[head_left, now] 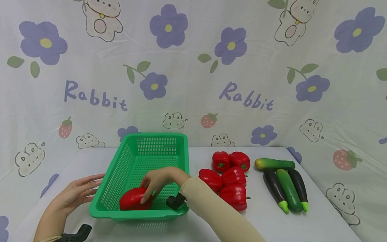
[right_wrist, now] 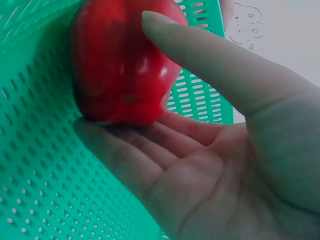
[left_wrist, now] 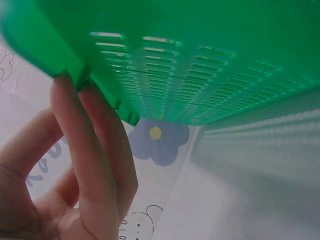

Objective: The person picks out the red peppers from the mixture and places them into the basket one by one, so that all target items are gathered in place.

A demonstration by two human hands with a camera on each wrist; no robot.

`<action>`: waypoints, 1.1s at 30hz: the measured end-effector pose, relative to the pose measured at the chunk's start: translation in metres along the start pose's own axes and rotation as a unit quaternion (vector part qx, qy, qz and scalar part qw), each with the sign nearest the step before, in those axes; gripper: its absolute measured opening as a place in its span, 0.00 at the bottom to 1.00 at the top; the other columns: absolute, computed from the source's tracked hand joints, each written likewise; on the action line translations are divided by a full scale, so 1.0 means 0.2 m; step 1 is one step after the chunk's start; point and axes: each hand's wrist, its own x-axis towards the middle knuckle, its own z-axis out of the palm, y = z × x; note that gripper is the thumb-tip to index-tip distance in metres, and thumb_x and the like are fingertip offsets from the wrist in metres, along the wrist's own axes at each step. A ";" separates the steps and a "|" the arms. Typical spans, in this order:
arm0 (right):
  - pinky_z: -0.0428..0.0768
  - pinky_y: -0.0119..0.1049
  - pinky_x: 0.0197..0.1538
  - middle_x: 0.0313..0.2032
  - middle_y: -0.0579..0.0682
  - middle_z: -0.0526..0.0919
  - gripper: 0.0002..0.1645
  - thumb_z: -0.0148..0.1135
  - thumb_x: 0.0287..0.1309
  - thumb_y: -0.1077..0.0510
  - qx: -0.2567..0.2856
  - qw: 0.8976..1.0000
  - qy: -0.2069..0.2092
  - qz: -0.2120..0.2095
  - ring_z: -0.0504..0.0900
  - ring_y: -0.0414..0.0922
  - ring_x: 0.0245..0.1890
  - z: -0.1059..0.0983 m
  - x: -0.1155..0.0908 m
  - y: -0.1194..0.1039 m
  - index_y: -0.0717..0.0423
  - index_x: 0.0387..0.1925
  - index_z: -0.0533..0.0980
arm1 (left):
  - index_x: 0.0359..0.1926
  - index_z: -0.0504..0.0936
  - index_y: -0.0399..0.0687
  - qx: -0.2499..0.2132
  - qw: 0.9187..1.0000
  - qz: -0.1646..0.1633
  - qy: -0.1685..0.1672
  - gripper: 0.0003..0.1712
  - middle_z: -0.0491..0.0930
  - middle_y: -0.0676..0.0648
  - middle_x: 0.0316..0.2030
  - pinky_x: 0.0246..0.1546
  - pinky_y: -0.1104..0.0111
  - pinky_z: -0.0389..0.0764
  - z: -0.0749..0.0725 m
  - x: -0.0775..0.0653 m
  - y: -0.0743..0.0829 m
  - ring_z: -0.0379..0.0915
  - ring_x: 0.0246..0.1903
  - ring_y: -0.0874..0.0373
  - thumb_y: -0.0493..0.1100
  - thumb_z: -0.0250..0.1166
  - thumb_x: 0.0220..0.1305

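In the head view a green plastic basket (head_left: 185, 158) with slotted sides stands on the table. Inside it, at the near left corner, lies a red bell pepper (head_left: 130, 198). My right hand (head_left: 158, 181) reaches over the basket's right side and holds that pepper, thumb on one side and fingers under the other, as the right wrist view shows with the pepper (right_wrist: 125, 65). Outside the left wall is my left hand (head_left: 77, 193), its fingers extended. In the left wrist view its fingertips (left_wrist: 62, 87) touch the underside of the basket rim (left_wrist: 45, 55).
Several red bell peppers (head_left: 232, 196) lie grouped right of the basket. Farther right are a yellow-green cucumber-like vegetable (head_left: 275, 164), a green one (head_left: 288, 190) and two dark eggplants (head_left: 273, 186). A patterned cloth (head_left: 193, 74) hangs behind the white table (head_left: 263, 225).
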 end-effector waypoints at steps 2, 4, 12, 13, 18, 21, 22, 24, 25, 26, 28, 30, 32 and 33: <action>0.84 0.41 0.49 0.50 0.49 0.78 0.29 0.69 0.55 0.62 0.011 1.000 -0.006 -0.002 0.77 0.42 0.47 0.00 0.01 0.00 0.60 0.58 0.72 | 0.57 0.78 0.70 0.003 1.000 -0.001 0.001 0.16 0.79 0.71 0.46 0.50 0.63 0.81 0.00 0.00 0.00 0.79 0.48 0.69 0.49 0.56 0.73; 0.83 0.39 0.50 0.54 0.49 0.78 0.31 0.70 0.55 0.61 -0.006 1.000 -0.008 -0.006 0.77 0.41 0.50 0.00 0.01 0.00 0.58 0.60 0.71 | 0.58 0.77 0.69 0.006 1.000 -0.003 0.002 0.16 0.79 0.71 0.46 0.51 0.62 0.81 0.00 0.00 0.00 0.79 0.49 0.68 0.49 0.56 0.73; 0.77 0.38 0.61 0.66 0.45 0.72 0.39 0.69 0.56 0.57 -0.055 0.998 -0.038 -0.020 0.71 0.39 0.64 -0.01 0.01 0.01 0.50 0.68 0.64 | 0.59 0.77 0.68 0.008 1.000 -0.003 0.005 0.17 0.79 0.71 0.46 0.51 0.61 0.81 0.00 0.00 0.00 0.79 0.49 0.67 0.49 0.55 0.73; 0.75 0.40 0.62 0.66 0.45 0.72 0.40 0.68 0.56 0.58 -0.045 0.998 -0.047 -0.021 0.71 0.39 0.64 -0.01 0.01 0.01 0.50 0.69 0.63 | 0.59 0.77 0.68 0.009 1.000 -0.003 0.005 0.17 0.79 0.71 0.46 0.51 0.61 0.81 0.00 0.00 0.00 0.79 0.49 0.67 0.49 0.55 0.73; 0.71 0.42 0.67 0.66 0.44 0.72 0.42 0.66 0.59 0.59 -0.024 0.995 -0.090 -0.021 0.71 0.37 0.63 -0.01 0.01 0.01 0.50 0.72 0.58 | 0.59 0.77 0.68 0.012 1.000 -0.001 0.009 0.17 0.79 0.70 0.46 0.52 0.60 0.81 0.00 0.01 0.00 0.79 0.49 0.66 0.49 0.56 0.72; 0.70 0.42 0.68 0.65 0.43 0.72 0.43 0.65 0.59 0.58 -0.021 0.995 -0.098 -0.022 0.71 0.36 0.62 -0.01 0.01 0.01 0.50 0.72 0.57 | 0.59 0.77 0.67 0.013 1.000 -0.001 0.010 0.17 0.79 0.70 0.46 0.52 0.59 0.81 0.00 0.01 0.00 0.79 0.50 0.65 0.49 0.56 0.72; 0.70 0.42 0.68 0.65 0.43 0.72 0.43 0.65 0.58 0.58 -0.021 0.995 -0.097 -0.023 0.70 0.37 0.62 -0.01 0.01 0.01 0.49 0.73 0.57 | 0.59 0.77 0.67 0.013 1.000 -0.002 0.010 0.17 0.79 0.70 0.46 0.52 0.59 0.81 0.00 0.01 -0.01 0.79 0.50 0.65 0.49 0.56 0.72; 0.71 0.42 0.67 0.65 0.43 0.71 0.43 0.65 0.58 0.57 -0.024 0.995 -0.092 -0.023 0.70 0.37 0.63 -0.01 0.01 0.01 0.48 0.72 0.58 | 0.59 0.77 0.67 0.012 1.000 -0.003 0.009 0.17 0.79 0.70 0.46 0.52 0.59 0.81 0.00 0.01 -0.01 0.79 0.50 0.65 0.49 0.56 0.72; 0.72 0.42 0.66 0.65 0.43 0.71 0.43 0.66 0.58 0.56 -0.026 0.995 -0.088 -0.024 0.70 0.38 0.63 -0.01 0.01 0.01 0.48 0.72 0.58 | 0.59 0.77 0.67 0.011 1.000 -0.003 0.009 0.17 0.79 0.71 0.46 0.52 0.59 0.81 0.00 0.01 -0.01 0.79 0.50 0.66 0.49 0.56 0.72; 0.73 0.42 0.65 0.65 0.43 0.71 0.43 0.66 0.58 0.55 -0.029 0.996 -0.084 -0.023 0.70 0.38 0.63 -0.01 0.01 0.00 0.47 0.72 0.59 | 0.59 0.77 0.67 0.010 1.000 -0.003 0.008 0.17 0.79 0.71 0.46 0.52 0.59 0.81 0.00 0.01 -0.01 0.79 0.50 0.66 0.49 0.56 0.72; 0.75 0.42 0.63 0.65 0.43 0.70 0.43 0.66 0.57 0.54 -0.032 0.996 -0.075 -0.023 0.69 0.38 0.63 -0.01 0.01 0.00 0.46 0.72 0.60 | 0.58 0.77 0.67 0.008 1.000 -0.004 0.008 0.16 0.79 0.70 0.46 0.52 0.60 0.81 0.00 0.01 -0.01 0.79 0.49 0.66 0.49 0.56 0.72; 0.76 0.41 0.61 0.65 0.43 0.70 0.42 0.66 0.57 0.53 -0.038 0.997 -0.067 -0.026 0.69 0.38 0.63 -0.01 0.01 0.00 0.46 0.71 0.61 | 0.58 0.78 0.68 0.007 1.000 -0.005 0.009 0.16 0.80 0.70 0.46 0.51 0.60 0.81 0.00 0.01 -0.01 0.79 0.49 0.67 0.49 0.56 0.72; 0.76 0.40 0.61 0.66 0.42 0.70 0.42 0.66 0.57 0.52 -0.044 0.997 -0.060 -0.031 0.69 0.38 0.63 -0.01 0.01 0.00 0.46 0.71 0.61 | 0.58 0.78 0.68 0.007 1.000 -0.005 0.011 0.16 0.80 0.70 0.46 0.51 0.60 0.81 0.00 0.01 -0.01 0.79 0.49 0.67 0.49 0.56 0.72; 0.76 0.39 0.62 0.66 0.41 0.70 0.42 0.66 0.57 0.51 -0.046 0.997 -0.056 -0.034 0.69 0.37 0.64 -0.01 0.00 0.00 0.46 0.71 0.61 | 0.58 0.78 0.68 0.008 1.000 -0.005 0.011 0.16 0.80 0.70 0.46 0.51 0.60 0.81 0.00 0.01 -0.01 0.79 0.49 0.67 0.49 0.56 0.72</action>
